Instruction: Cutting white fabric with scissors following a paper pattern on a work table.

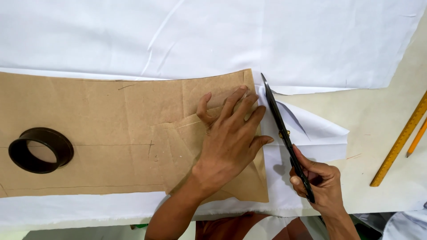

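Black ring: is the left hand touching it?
No: the left hand presses the brown paper pattern near its right edge, well apart from the black ring.

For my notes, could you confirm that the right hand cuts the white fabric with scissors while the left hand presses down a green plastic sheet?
Not quite: the head view shows the left hand pressing a brown paper pattern, not green plastic. The right hand does hold the scissors at the white fabric.

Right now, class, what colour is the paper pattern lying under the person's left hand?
Brown, seen in the head view: the paper pattern under the left hand.
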